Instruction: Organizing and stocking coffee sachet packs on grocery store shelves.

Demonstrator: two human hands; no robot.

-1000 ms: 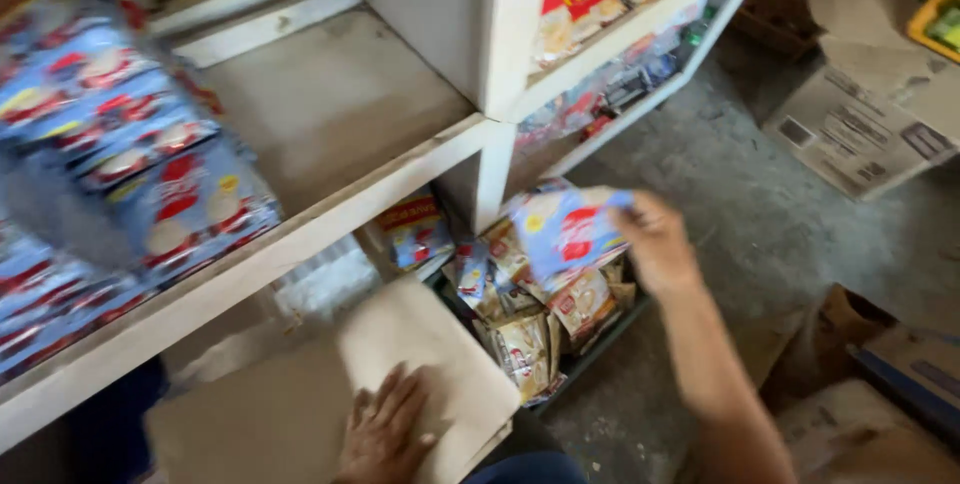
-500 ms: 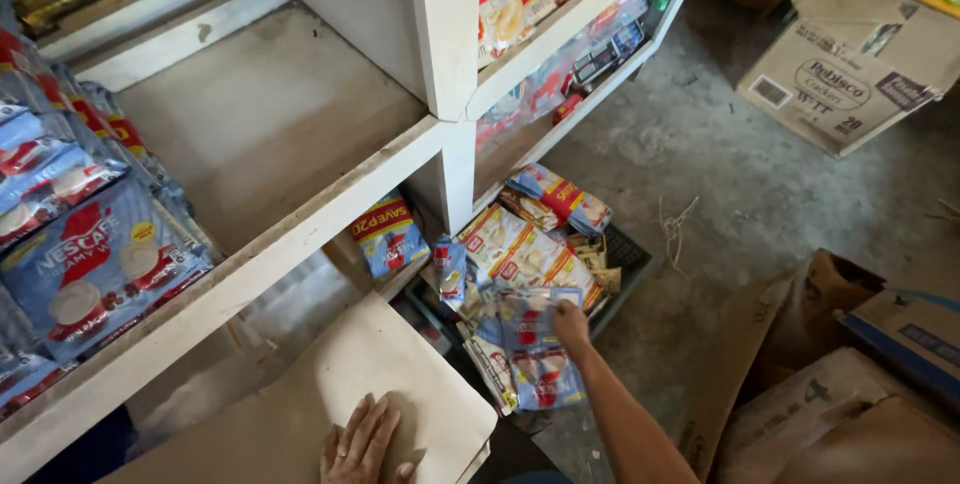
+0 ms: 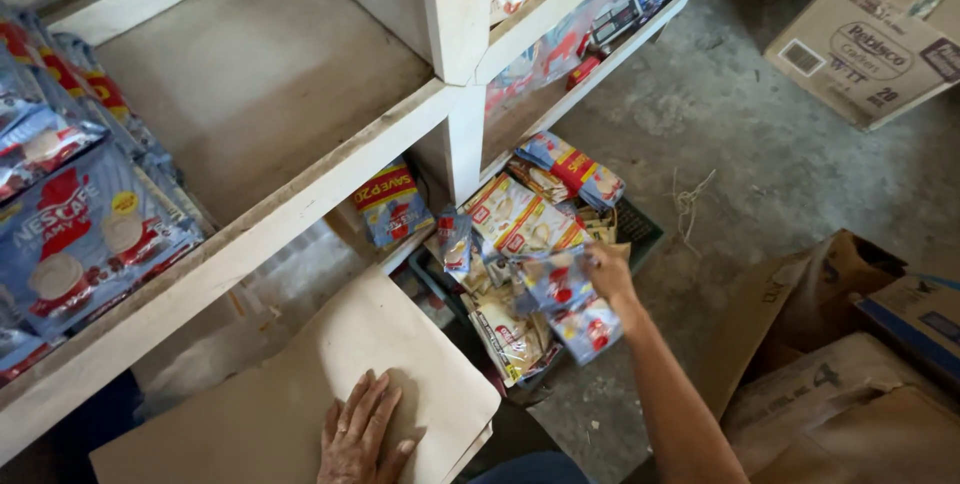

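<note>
1. Head view, the hands: the right hand [image 3: 607, 274] reaches down at about 5 o'clock of the frame, its grip clamped on a string of blue sachet packs [image 3: 565, 299] that hangs over a dark crate [image 3: 640, 229] on the floor. The left hand [image 3: 362, 436] lies flat and open, fingers apart, on a beige board [image 3: 300, 394] at 6 o'clock, holding nothing.

2. Head view, the thing in hand: the sachet packs dangle just above the loose packets [image 3: 525, 224] heaped in the crate, touching or nearly touching them. A sound way to handle them, as a judgement, is to keep the pinch near the top seam so the string hangs straight, and to move it slowly so the lower packs do not snag on the heap.

3. Head view, edges: the white shelf post [image 3: 462, 64] stands at 11 o'clock of the right hand, and the lower shelf edge [image 3: 560, 94] overhangs the crate's far side. A lift straight up would likely brush that edge, so the hand would do better to draw toward the person first.

4. Head view, open room: the grey concrete floor [image 3: 760, 154] at 2 o'clock of the crate is free. Cardboard boxes [image 3: 860, 344] crowd the 4 o'clock side, just beside the forearm. The upper shelf board [image 3: 260, 84] at 10 o'clock is largely bare, with blue coffee packs [image 3: 80, 234] stacked at its left end.
</note>
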